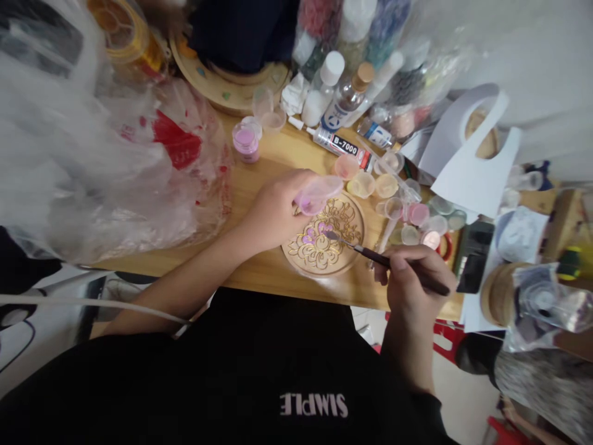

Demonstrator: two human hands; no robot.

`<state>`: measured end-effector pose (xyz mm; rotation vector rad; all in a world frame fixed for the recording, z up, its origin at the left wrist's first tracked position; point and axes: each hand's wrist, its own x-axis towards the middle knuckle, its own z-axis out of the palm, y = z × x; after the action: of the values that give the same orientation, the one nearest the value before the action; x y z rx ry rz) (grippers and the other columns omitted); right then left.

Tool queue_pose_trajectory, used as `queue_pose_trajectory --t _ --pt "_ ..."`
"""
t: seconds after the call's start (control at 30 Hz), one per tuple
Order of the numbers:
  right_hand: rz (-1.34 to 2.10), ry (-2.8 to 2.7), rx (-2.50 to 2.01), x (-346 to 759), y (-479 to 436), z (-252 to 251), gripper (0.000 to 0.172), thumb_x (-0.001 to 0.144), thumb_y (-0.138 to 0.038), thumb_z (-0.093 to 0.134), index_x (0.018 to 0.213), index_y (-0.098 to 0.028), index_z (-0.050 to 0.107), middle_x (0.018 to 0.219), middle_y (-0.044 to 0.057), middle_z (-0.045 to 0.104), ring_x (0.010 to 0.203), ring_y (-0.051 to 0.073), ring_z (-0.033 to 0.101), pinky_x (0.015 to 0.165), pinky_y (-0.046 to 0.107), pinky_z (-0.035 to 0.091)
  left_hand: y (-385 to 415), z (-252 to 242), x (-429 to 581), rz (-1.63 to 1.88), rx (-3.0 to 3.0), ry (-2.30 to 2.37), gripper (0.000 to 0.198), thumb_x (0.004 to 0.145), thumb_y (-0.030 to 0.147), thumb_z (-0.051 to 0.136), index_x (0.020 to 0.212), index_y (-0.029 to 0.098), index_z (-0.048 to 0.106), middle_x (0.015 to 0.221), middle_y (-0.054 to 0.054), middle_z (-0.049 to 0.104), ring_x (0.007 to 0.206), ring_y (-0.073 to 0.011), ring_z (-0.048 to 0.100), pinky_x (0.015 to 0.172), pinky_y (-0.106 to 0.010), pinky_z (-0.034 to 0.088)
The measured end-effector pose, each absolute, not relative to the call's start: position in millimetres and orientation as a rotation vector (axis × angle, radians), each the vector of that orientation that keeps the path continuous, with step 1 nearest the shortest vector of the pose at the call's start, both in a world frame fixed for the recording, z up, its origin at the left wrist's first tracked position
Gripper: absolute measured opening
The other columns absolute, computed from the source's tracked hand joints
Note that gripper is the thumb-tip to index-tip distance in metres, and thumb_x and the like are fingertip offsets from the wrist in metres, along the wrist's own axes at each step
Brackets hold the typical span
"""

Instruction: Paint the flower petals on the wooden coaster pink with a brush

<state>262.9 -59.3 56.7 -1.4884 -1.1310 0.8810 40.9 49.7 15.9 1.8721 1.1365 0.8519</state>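
My left hand (278, 207) is closed on a small clear plastic cup (319, 193) with purple-pink material inside, tilted above a round wooden plaque (296, 256). Gold outlines form a flower pattern on the plaque, and a few petals near its middle are purple. My right hand (414, 278) grips the dark handle of a palette knife (370, 253). Its metal tip lies over the pattern beside the purple petals; whether it touches the surface I cannot tell.
Several small cups of pastel colours (361, 184) stand right of the plaque. Behind them lie a B-7000 glue tube (336, 143) and bottles (343, 102). A purple jar (245, 142) sits at the back left, beside a large plastic bag (185, 167). A white cable (92, 301) crosses at left.
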Motion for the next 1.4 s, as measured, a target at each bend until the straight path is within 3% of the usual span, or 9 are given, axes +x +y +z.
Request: queue_pose_trajectory --t 0.2,0.4,0.5,0.63,0.8,1.03,1.3,1.4 --pt "0.930 -0.918 -1.238 256.2 -42.6 60.4 0.019 0.087 -0.033 0.078 0.073 -0.021 0.073 0.053 -0.005 0.062 0.037 0.008 0.050 0.031 0.019 0.033 49.8 14.5 40.7 0.897 1.825 1.095 0.026 0.075 0.003 0.065 0.098 0.016 0.067 0.100 -0.005 0.074 0.090 -0.0189 0.071 0.077 -0.028 0.055" --pt "0.952 -1.125 -1.262 243.8 -37.6 66.0 0.012 0.093 -0.034 0.073 0.090 -0.024 0.077 0.067 -0.001 0.071 0.053 0.012 0.065 0.047 0.024 0.050 51.1 20.2 41.7 0.818 1.758 1.116 0.022 0.076 0.002 0.063 0.093 0.015 0.068 0.093 -0.003 0.073 0.087 -0.0177 0.070 0.077 -0.027 0.052" --pt "0.865 -1.282 -1.359 236.5 -33.3 72.6 0.013 0.095 -0.034 0.071 0.090 -0.023 0.076 0.075 0.001 0.076 0.060 0.013 0.069 0.050 0.023 0.050 52.1 25.3 41.7 0.790 1.711 1.089 0.017 0.076 0.003 0.064 0.088 0.015 0.067 0.087 -0.002 0.072 0.080 -0.0166 0.067 0.073 -0.027 0.049" --pt "0.739 -1.438 -1.489 228.5 -24.0 82.9 0.021 0.097 -0.035 0.068 0.082 -0.021 0.074 0.065 -0.001 0.071 0.055 0.011 0.063 0.049 0.023 0.046 52.3 28.9 41.2 0.794 1.658 1.034 0.013 0.079 0.006 0.065 0.087 0.015 0.067 0.086 -0.003 0.072 0.078 -0.0164 0.065 0.070 -0.026 0.048" --pt "0.827 -1.416 -1.488 222.8 -17.8 82.6 0.029 0.096 -0.039 0.067 0.075 -0.020 0.071 0.058 -0.002 0.065 0.049 0.009 0.057 0.045 0.022 0.042 51.8 28.8 40.9 0.795 1.653 1.023 0.016 0.076 0.005 0.065 0.088 0.015 0.067 0.084 -0.003 0.072 0.076 -0.0158 0.065 0.069 -0.027 0.048" --pt "0.933 -1.087 -1.368 231.1 -21.6 64.2 0.020 0.093 -0.035 0.071 0.077 -0.022 0.074 0.056 -0.003 0.066 0.047 0.011 0.060 0.045 0.023 0.047 51.7 28.1 41.7 0.810 1.675 1.042 0.012 0.079 0.010 0.069 0.090 0.016 0.069 0.090 -0.002 0.075 0.083 -0.0158 0.069 0.077 -0.027 0.053" --pt "1.014 -0.837 -1.272 238.2 -25.4 55.9 0.017 0.083 -0.030 0.073 0.068 -0.022 0.070 0.052 -0.004 0.063 0.038 0.011 0.052 0.036 0.022 0.033 51.5 27.8 40.6 0.771 1.718 1.075 0.019 0.080 0.010 0.069 0.097 0.015 0.069 0.097 -0.003 0.076 0.089 -0.0167 0.071 0.082 -0.027 0.056" --pt "1.021 -0.844 -1.275 243.3 -28.5 55.6 0.016 0.081 -0.029 0.073 0.068 -0.022 0.070 0.053 -0.004 0.063 0.037 0.010 0.051 0.035 0.022 0.034 52.0 25.2 41.3 0.781 1.736 1.096 0.018 0.081 0.009 0.066 0.097 0.016 0.070 0.097 -0.002 0.076 0.090 -0.0166 0.071 0.082 -0.027 0.055"
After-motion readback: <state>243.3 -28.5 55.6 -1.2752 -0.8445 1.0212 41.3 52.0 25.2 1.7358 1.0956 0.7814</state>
